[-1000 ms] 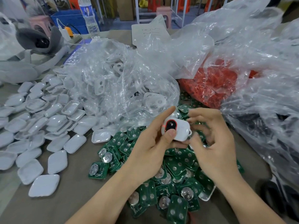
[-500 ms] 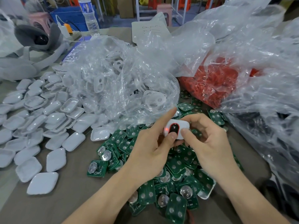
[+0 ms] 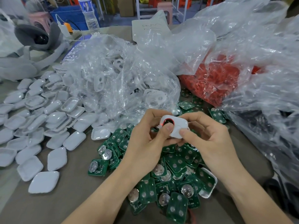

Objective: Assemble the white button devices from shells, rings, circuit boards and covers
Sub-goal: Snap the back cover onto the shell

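A white button device with a red ring round a black button is held above the pile of green circuit boards. My left hand grips its left end, the thumb pressing on the black button. My right hand pinches its right end between thumb and fingers. White covers lie spread over the left of the table. A clear bag of white shells sits behind the hands. A clear bag of red rings lies to the right of it.
Crumpled clear plastic bags fill the right side, with dark parts under them. A grey headset and a water bottle stand at the back left. Bare brown table shows at the front left.
Both hands have turned the device slightly. My left thumb has slid onto the black button, and my right fingers have shifted to the device's right end.
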`<action>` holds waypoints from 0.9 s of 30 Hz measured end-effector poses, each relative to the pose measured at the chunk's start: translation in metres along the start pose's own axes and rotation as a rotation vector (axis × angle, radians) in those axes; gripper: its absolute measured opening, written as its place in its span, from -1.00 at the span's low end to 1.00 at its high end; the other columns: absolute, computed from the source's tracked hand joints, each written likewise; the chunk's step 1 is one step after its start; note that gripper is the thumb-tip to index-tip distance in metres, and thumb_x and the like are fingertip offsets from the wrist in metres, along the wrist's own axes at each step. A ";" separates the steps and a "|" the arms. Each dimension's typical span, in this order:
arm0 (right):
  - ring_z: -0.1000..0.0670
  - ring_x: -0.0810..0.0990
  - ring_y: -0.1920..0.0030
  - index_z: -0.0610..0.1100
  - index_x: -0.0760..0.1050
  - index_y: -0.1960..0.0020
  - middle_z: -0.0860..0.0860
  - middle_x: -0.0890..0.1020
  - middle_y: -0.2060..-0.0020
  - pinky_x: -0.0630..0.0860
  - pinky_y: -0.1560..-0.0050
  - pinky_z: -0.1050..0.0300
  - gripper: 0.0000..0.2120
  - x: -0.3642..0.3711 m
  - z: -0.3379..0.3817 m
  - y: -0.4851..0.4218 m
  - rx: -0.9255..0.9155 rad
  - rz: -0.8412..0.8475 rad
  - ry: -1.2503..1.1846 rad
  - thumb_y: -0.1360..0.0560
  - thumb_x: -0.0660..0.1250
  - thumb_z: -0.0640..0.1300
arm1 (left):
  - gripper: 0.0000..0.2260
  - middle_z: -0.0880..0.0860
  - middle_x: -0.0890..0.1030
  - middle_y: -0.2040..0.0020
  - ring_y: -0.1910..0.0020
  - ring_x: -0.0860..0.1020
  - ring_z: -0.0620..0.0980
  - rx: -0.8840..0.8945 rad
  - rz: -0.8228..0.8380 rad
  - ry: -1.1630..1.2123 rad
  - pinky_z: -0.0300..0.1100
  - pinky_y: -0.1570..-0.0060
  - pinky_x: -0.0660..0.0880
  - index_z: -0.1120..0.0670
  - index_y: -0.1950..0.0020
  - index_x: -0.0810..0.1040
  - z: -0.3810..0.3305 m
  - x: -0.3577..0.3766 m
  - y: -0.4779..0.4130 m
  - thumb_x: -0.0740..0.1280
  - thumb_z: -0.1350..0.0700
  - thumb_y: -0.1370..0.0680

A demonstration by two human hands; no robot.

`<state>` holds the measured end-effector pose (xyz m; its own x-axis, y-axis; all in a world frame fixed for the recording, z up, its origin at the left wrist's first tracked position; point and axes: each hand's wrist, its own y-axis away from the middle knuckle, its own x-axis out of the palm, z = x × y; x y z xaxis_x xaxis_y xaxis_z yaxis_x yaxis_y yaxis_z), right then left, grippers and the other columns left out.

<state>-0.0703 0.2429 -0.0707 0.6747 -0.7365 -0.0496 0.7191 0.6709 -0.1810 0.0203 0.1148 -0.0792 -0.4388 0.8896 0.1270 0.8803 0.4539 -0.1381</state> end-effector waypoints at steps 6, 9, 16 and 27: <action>0.06 0.54 0.42 -0.10 0.58 0.15 -0.03 0.63 0.27 0.50 0.38 0.26 -0.93 0.002 -0.004 0.000 -0.013 -0.014 0.117 -0.46 0.43 -0.24 | -0.91 0.02 0.68 0.06 0.10 0.69 0.04 0.034 -0.042 -0.053 -0.15 0.17 0.64 0.02 -0.01 0.54 0.005 0.000 0.001 0.33 0.13 -0.52; 0.09 0.52 0.37 -0.05 0.56 0.19 0.00 0.63 0.30 0.45 0.39 0.19 -0.99 0.002 -0.004 0.000 -0.041 -0.055 0.182 -0.40 0.38 -0.13 | -0.92 -0.01 0.68 0.05 0.10 0.69 0.00 0.052 -0.017 -0.086 -0.16 0.18 0.64 0.04 -0.04 0.53 0.003 0.000 0.001 0.35 0.13 -0.55; 0.09 0.45 0.49 -0.02 0.59 0.14 -0.05 0.61 0.36 0.39 0.45 0.20 -0.94 0.002 -0.010 0.000 -0.013 -0.054 0.076 -0.41 0.35 -0.11 | -0.93 -0.12 0.62 0.29 0.42 0.59 -0.16 0.155 -0.003 -0.367 -0.36 0.35 0.48 -0.06 -0.05 0.50 0.000 0.002 0.000 0.32 0.03 -0.57; -0.17 0.39 0.51 -0.11 0.51 0.27 -0.26 0.48 0.43 0.31 0.53 0.11 -0.87 0.001 -0.012 -0.003 0.035 -0.007 -0.035 -0.34 0.34 -0.04 | -0.93 -0.06 0.61 0.23 0.41 0.58 -0.11 0.166 -0.004 -0.326 -0.28 0.37 0.48 -0.06 -0.02 0.49 0.002 0.004 0.006 0.34 0.03 -0.56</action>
<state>-0.0737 0.2394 -0.0824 0.6744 -0.7382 -0.0141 0.7289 0.6687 -0.1467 0.0235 0.1212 -0.0810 -0.5005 0.8450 -0.1884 0.8488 0.4362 -0.2988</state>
